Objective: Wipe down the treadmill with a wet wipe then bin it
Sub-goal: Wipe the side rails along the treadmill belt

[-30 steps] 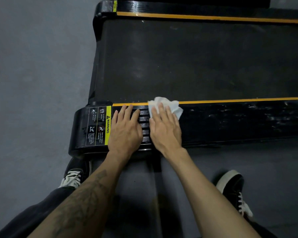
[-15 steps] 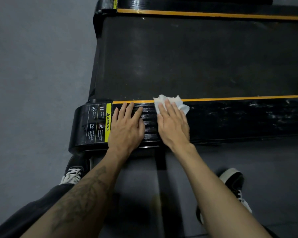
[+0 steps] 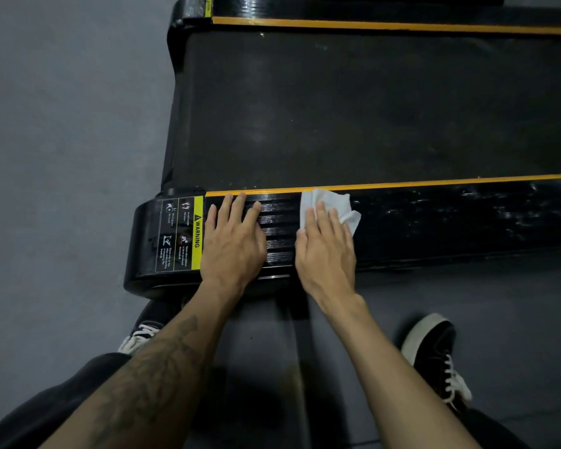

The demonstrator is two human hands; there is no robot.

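Nearest, two black shoes (image 3: 434,358) stand on the grey floor (image 3: 62,157) just short of the treadmill (image 3: 337,108). On the treadmill's near side rail, the left hand (image 3: 232,243) lies flat with fingers straight, holding nothing, just beside the yellow warning label (image 3: 197,233). The right hand (image 3: 326,251), fingers straight, presses the wipe (image 3: 334,204) onto that rail. The wipe is white and crumpled, its far edge touching the rail's orange stripe (image 3: 434,180). Beyond the stripe lies the dark belt.

side rail (image 3: 434,222): glossy black plastic, scuffed | belt (image 3: 353,108): matt rubbery black | wet wipe (image 3: 331,202): soft crumpled white cloth
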